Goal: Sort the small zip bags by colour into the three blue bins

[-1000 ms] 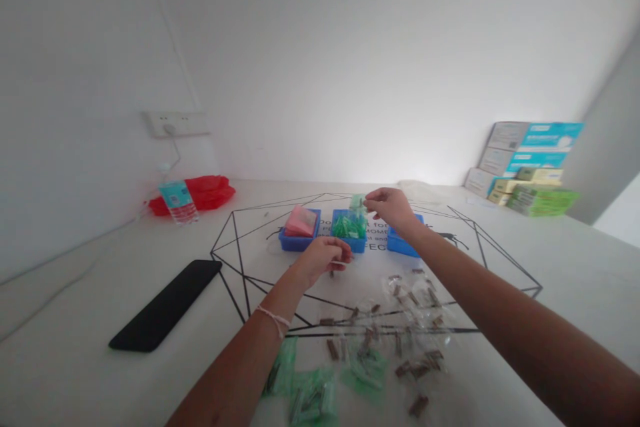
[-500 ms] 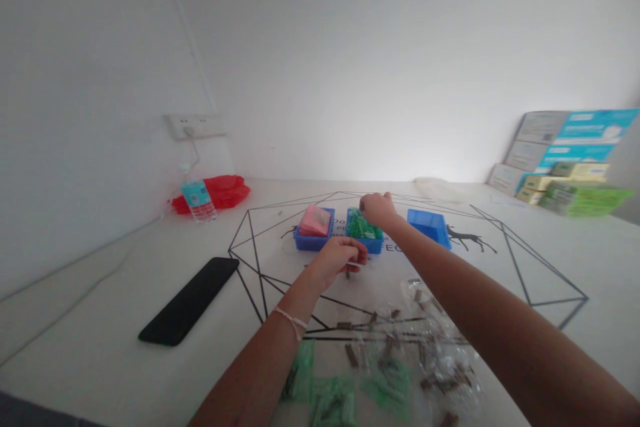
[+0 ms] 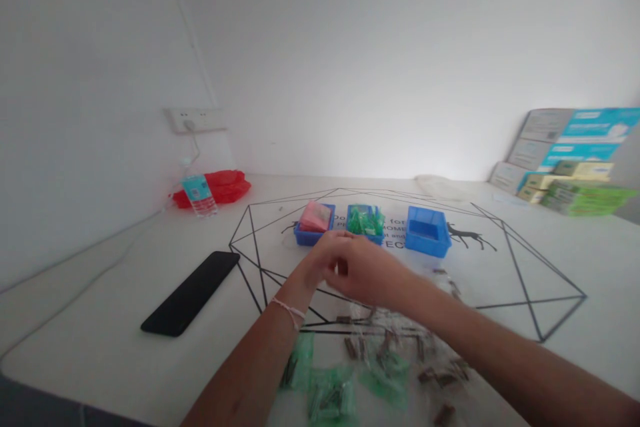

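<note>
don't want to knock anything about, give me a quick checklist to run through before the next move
1. Hands apart: not ok; the right hand overlaps the left hand in view.
2. Grip on anything: cannot tell; the fingers hide it.
3. Pink bags inside the left bin: ok.
4. Green bags within the middle bin's rim: not ok; some stick up above it.
5. Right bin unobstructed: ok; no hand covers it.
6. Black slab away from both arms: ok.
</note>
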Tool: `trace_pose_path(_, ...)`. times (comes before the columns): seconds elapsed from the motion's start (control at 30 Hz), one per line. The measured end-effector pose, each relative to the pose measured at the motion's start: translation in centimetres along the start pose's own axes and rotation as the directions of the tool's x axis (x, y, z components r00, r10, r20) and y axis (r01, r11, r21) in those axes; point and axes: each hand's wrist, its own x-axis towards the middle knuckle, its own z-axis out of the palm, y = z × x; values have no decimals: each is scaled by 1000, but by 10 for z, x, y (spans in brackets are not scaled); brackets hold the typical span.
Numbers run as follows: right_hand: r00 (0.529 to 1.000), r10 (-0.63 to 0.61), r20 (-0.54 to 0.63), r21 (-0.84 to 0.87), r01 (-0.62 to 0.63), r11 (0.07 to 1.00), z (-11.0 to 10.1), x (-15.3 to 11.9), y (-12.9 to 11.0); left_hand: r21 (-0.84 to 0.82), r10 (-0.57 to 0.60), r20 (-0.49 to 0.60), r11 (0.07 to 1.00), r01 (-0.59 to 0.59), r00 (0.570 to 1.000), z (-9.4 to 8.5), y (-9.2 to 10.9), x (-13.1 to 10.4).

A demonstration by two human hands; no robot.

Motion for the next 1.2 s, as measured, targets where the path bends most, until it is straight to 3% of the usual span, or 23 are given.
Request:
trace_pose_path(0.07, 977, 103, 185, -13, -102, 995, 21, -22, -16, 19, -30, -4, 999, 30, 1000, 0, 2, -2)
trace_pose_path(0.13, 952, 179, 247, 20, -190, 982, 43, -31, -21, 30, -46, -25, 998, 47, 999, 3, 3, -6)
trace_pose_path(0.2, 913, 225, 339, 169, -294, 941, 60, -29, -18, 39, -59, -35, 997, 60, 998, 5, 4, -8)
trace_pose_path(0.3, 817, 226, 530, 367, -461, 808, 72, -17, -9, 46, -67, -38, 997, 69, 997, 7, 4, -10)
trace_pose_path(0.37, 784, 209, 584, 431, -518, 739, 68, -13, -2, 37, -64, -34, 997, 65, 997, 6, 4, -9)
trace_pose_path(0.43, 785, 208, 584, 499, -549, 670, 55, -15, 7, 16, -49, -17, 999, 50, 999, 5, 3, -8)
trace_pose_path(0.5, 826, 223, 518, 629, -545, 554, 35, -21, 23, -10, -44, 7, 999, 44, 999, 4, 3, -8)
trace_pose_path(0.6, 844, 329, 423, 760, -528, 378, 8, -32, 58, -21, -148, 94, 988, 151, 984, 4, 4, -9)
trace_pose_path(0.73, 782, 529, 329, 841, -497, 212, -1, -45, 102, 26, -223, 296, 974, 226, 929, 9, 0, -12)
trace_pose_path(0.83, 749, 584, 311, 869, -473, 144, 4, -49, 114, 32, -210, 300, 977, 210, 931, 13, -7, -11)
trace_pose_path(1.0, 714, 597, 366, 839, -531, 120, 5, -53, 111, 2, -197, 211, 980, 201, 957, 10, -15, -2)
trace_pose_path(1.2, 775, 553, 305, 823, -507, 256, 6, -58, 109, 45, -221, 149, 975, 217, 964, 7, -10, -2)
